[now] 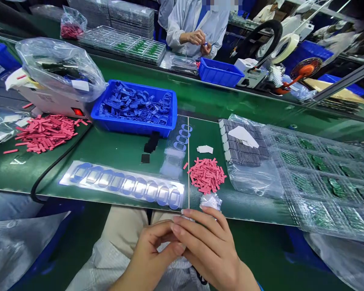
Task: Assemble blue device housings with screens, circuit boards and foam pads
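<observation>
My left hand [156, 248] and my right hand [210, 244] meet over my lap, just in front of the bench edge. The left thumb and forefinger are pinched together. The right fingers curve over them, pressed side by side. Whatever lies between the fingertips is hidden, with only a small pale sliver showing there. Beyond my right fingertips lies a crumpled clear wrapper [210, 201], and behind it a pile of pink strips [206, 176]. A white backing sheet [67, 178] bearing a row of bluish oval film stickers [129, 185] lies on the bench beyond my left hand.
A blue bin [133, 128] of blue plastic parts stands behind the sheet. Another pink pile [47, 133] lies left, near a black cable [57, 159]. Grey stacked pieces [245, 141] and clear trays [327, 182] with green boards are right. A co-worker [197, 36] works opposite.
</observation>
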Action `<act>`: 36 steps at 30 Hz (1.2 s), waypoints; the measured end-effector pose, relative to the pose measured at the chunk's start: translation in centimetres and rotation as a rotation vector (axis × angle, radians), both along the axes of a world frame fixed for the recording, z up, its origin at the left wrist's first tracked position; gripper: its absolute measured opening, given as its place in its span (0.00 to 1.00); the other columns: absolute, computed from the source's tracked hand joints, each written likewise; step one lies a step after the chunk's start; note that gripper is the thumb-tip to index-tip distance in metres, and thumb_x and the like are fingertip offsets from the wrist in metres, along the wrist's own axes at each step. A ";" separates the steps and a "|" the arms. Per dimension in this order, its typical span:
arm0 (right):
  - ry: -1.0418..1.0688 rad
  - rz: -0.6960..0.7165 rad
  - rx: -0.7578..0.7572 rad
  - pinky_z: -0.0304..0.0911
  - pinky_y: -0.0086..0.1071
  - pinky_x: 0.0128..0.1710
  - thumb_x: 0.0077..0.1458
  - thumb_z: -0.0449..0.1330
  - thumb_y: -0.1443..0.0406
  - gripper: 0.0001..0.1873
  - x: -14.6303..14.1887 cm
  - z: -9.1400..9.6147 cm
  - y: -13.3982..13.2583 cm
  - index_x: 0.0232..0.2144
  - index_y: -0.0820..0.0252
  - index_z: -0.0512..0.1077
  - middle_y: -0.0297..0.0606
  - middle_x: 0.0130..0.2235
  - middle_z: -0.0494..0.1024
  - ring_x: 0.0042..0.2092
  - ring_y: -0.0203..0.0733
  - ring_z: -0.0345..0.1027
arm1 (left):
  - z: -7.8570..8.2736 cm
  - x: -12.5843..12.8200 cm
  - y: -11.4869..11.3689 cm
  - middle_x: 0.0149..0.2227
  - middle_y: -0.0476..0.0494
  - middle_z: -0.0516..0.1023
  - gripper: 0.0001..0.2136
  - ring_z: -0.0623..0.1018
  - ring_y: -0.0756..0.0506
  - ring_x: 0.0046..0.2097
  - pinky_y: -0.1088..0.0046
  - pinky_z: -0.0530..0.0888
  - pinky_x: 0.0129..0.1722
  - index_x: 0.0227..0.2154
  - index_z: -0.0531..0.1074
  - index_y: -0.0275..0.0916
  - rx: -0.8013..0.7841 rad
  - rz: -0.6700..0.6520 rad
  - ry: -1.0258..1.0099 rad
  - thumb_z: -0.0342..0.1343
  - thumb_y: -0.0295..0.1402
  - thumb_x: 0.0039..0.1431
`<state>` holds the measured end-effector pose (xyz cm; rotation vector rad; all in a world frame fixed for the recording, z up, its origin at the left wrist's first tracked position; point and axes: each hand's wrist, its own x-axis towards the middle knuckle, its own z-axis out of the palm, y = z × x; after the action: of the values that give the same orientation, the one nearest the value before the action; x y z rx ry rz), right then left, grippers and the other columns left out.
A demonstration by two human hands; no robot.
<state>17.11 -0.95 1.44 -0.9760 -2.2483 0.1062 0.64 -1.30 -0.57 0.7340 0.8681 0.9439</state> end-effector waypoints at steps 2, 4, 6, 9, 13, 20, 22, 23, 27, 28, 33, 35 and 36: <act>0.107 0.019 -0.063 0.59 0.35 0.55 0.57 0.58 0.70 0.12 -0.8 0.2 0.1 0.45 0.59 0.71 0.36 0.41 0.82 0.47 0.40 0.73 | 0.4 -0.2 0.0 0.31 0.47 0.83 0.11 0.80 0.47 0.36 0.73 0.75 0.42 0.35 0.81 0.46 -0.028 -0.043 -0.062 0.65 0.40 0.47; 0.389 0.016 -0.280 0.64 0.35 0.52 0.57 0.61 0.64 0.11 -1.5 0.1 -0.1 0.43 0.57 0.69 0.37 0.41 0.81 0.46 0.41 0.74 | 0.8 -0.4 0.0 0.32 0.45 0.83 0.16 0.80 0.47 0.37 0.72 0.74 0.43 0.37 0.81 0.45 -0.081 -0.138 -0.204 0.63 0.47 0.47; 0.720 0.057 -0.579 0.70 0.35 0.47 0.53 0.64 0.57 0.15 -2.2 -0.2 -0.6 0.40 0.52 0.66 0.36 0.40 0.81 0.46 0.42 0.75 | 1.1 -0.4 0.0 0.34 0.43 0.82 0.23 0.79 0.46 0.38 0.73 0.73 0.43 0.40 0.80 0.42 -0.154 -0.244 -0.356 0.59 0.53 0.46; 0.990 0.147 -0.882 0.72 0.36 0.45 0.47 0.67 0.55 0.19 -3.3 -0.4 -1.2 0.37 0.50 0.63 0.34 0.40 0.81 0.47 0.43 0.75 | 1.1 0.0 -0.3 0.32 0.44 0.82 0.23 0.79 0.49 0.38 0.78 0.72 0.40 0.36 0.81 0.39 -0.258 -0.291 -0.497 0.60 0.53 0.45; 0.934 0.097 -0.844 0.71 0.38 0.47 0.47 0.66 0.54 0.19 -3.2 0.1 -1.3 0.38 0.50 0.65 0.37 0.43 0.81 0.50 0.45 0.73 | 0.6 0.2 -0.6 0.27 0.47 0.81 0.21 0.79 0.51 0.33 0.80 0.71 0.37 0.33 0.81 0.39 -0.296 -0.268 -0.554 0.64 0.51 0.41; 0.423 -0.098 -0.291 0.66 0.33 0.31 0.54 0.59 0.73 0.06 -0.9 2.4 0.0 0.29 0.59 0.71 0.36 0.28 0.74 0.32 0.38 0.69 | 0.9 -1.1 -0.4 0.36 0.45 0.85 0.20 0.81 0.41 0.41 0.69 0.73 0.45 0.41 0.79 0.46 -0.089 -0.206 -0.194 0.65 0.46 0.43; 0.351 -0.075 -0.302 0.65 0.32 0.29 0.53 0.59 0.76 0.08 -0.8 2.7 0.3 0.30 0.60 0.71 0.35 0.27 0.72 0.31 0.38 0.67 | 1.3 -1.3 -0.4 0.38 0.44 0.84 0.21 0.81 0.38 0.44 0.65 0.73 0.46 0.44 0.77 0.47 -0.041 -0.193 -0.112 0.64 0.46 0.45; 0.335 -0.066 -0.304 0.65 0.32 0.28 0.53 0.59 0.76 0.08 -0.8 2.8 0.3 0.31 0.60 0.71 0.35 0.27 0.72 0.31 0.38 0.66 | 1.4 -1.4 -0.3 0.38 0.44 0.84 0.21 0.81 0.37 0.44 0.65 0.74 0.47 0.44 0.77 0.48 -0.027 -0.183 -0.090 0.64 0.45 0.45; 0.316 -0.071 -0.304 0.65 0.31 0.27 0.54 0.58 0.74 0.07 -0.9 2.7 0.4 0.30 0.59 0.72 0.35 0.26 0.71 0.30 0.37 0.66 | 1.8 -1.3 -0.2 0.38 0.46 0.84 0.20 0.81 0.36 0.44 0.64 0.75 0.46 0.43 0.77 0.49 0.013 -0.155 -0.018 0.65 0.46 0.44; 0.321 -0.075 -0.309 0.65 0.32 0.27 0.54 0.58 0.74 0.07 -1.0 2.7 0.4 0.30 0.59 0.72 0.35 0.26 0.71 0.30 0.37 0.66 | 1.8 -1.3 -0.2 0.38 0.46 0.84 0.20 0.81 0.36 0.44 0.64 0.75 0.46 0.43 0.77 0.49 0.016 -0.154 -0.006 0.64 0.46 0.44; 0.351 -0.077 -0.298 0.65 0.33 0.28 0.53 0.59 0.75 0.07 -0.9 2.7 0.3 0.30 0.59 0.72 0.36 0.27 0.71 0.31 0.39 0.66 | 1.9 -1.5 -0.4 0.37 0.46 0.84 0.19 0.82 0.36 0.42 0.66 0.76 0.44 0.39 0.79 0.50 0.034 -0.147 0.074 0.64 0.49 0.43; 0.356 -0.071 -0.293 0.65 0.33 0.28 0.54 0.59 0.74 0.07 -0.9 2.7 0.3 0.30 0.59 0.73 0.36 0.27 0.71 0.31 0.39 0.67 | 1.8 -1.6 -0.5 0.36 0.44 0.84 0.19 0.82 0.35 0.41 0.65 0.77 0.42 0.36 0.80 0.49 0.050 -0.142 0.125 0.64 0.50 0.42; 0.355 -0.071 -0.290 0.65 0.33 0.28 0.54 0.59 0.74 0.07 -0.9 2.7 0.3 0.30 0.59 0.73 0.36 0.27 0.71 0.31 0.39 0.67 | 1.8 -1.7 -0.5 0.36 0.44 0.84 0.19 0.82 0.35 0.40 0.64 0.77 0.42 0.36 0.81 0.48 0.058 -0.139 0.146 0.64 0.51 0.41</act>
<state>16.25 -0.67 4.17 -1.0890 -1.9018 0.5438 -1.03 -1.83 1.20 0.9108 0.9079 0.8021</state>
